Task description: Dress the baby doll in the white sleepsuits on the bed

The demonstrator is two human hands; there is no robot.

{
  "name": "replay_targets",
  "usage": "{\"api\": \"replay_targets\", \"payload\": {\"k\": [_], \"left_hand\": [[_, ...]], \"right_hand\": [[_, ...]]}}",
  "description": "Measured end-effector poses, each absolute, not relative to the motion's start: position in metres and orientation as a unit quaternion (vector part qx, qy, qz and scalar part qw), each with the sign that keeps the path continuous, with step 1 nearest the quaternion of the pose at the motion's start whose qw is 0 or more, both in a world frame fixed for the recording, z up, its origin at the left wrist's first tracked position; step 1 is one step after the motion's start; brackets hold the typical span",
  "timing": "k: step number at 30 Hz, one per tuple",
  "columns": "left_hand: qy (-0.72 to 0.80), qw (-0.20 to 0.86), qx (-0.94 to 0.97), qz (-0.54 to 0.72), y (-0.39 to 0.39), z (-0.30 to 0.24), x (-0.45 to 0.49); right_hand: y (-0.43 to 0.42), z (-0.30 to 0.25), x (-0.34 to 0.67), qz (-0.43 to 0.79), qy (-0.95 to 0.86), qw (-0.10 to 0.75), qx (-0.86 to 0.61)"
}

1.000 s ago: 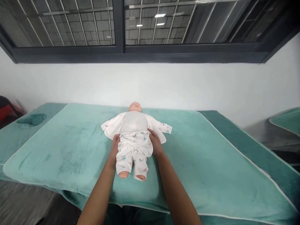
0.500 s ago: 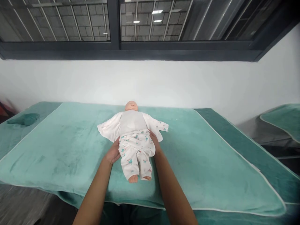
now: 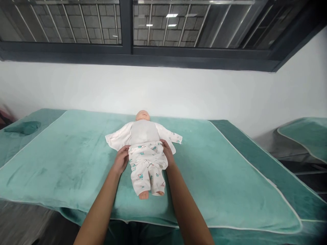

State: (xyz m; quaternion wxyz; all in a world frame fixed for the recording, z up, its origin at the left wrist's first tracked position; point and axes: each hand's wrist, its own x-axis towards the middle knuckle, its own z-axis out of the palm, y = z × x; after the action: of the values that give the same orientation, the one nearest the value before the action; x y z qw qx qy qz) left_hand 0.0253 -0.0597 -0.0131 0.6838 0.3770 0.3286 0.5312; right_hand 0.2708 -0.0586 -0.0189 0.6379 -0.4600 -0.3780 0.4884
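A baby doll (image 3: 142, 115) lies on its back, head toward the wall and bare feet toward me. It wears a white jacket (image 3: 120, 136) spread open over a plain pale undershirt (image 3: 144, 132). White printed trousers (image 3: 146, 160) cover its hips and legs, the waistband up at the belly. My left hand (image 3: 122, 159) is closed at the left side of the waistband, its fingertips on the cloth edge. On the opposite side, my right hand (image 3: 167, 153) pinches the waistband near the jacket's hem. The thumbs are partly hidden.
Beneath the doll, a light green plush sheet (image 3: 84, 163) covers the bed. A small dark green pillow (image 3: 24, 128) lies at the far left. Behind stands a white wall (image 3: 163, 90) under a dark-framed window (image 3: 163, 60). Another green-covered surface (image 3: 306, 134) is at the right.
My left hand has moved up slightly from the doll's hip to the waistband's edge. My right hand's fingers have shifted a little along the waistband. The doll stays in place.
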Motion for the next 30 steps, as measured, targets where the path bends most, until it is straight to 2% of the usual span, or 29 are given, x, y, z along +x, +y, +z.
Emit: {"api": "replay_targets", "payload": {"k": [4,10,15,18,23,30], "left_hand": [[0.318,0.652,0.448,0.523,-0.053,-0.006,0.021],[0.399,0.477,0.52,0.586,-0.021,0.006,0.024],[0.486,0.38,0.516,0.595,0.008,-0.007,0.032],[0.478,0.409,0.508,0.588,0.014,-0.021,0.034],[0.423,0.469,0.523,0.572,0.01,-0.028,0.03],[0.413,0.482,0.532,0.56,0.018,-0.025,0.026]], "right_hand": [[-0.058,-0.018,0.27,0.505,-0.364,0.649,-0.436],[-0.056,-0.013,0.262,0.546,-0.335,0.646,-0.416],[-0.05,-0.019,0.26,0.528,-0.347,0.653,-0.417],[-0.052,-0.022,0.258,0.452,-0.385,0.655,-0.468],[-0.06,-0.019,0.253,0.253,-0.477,0.676,-0.501],[-0.05,-0.019,0.261,0.29,-0.455,0.624,-0.565]]}}
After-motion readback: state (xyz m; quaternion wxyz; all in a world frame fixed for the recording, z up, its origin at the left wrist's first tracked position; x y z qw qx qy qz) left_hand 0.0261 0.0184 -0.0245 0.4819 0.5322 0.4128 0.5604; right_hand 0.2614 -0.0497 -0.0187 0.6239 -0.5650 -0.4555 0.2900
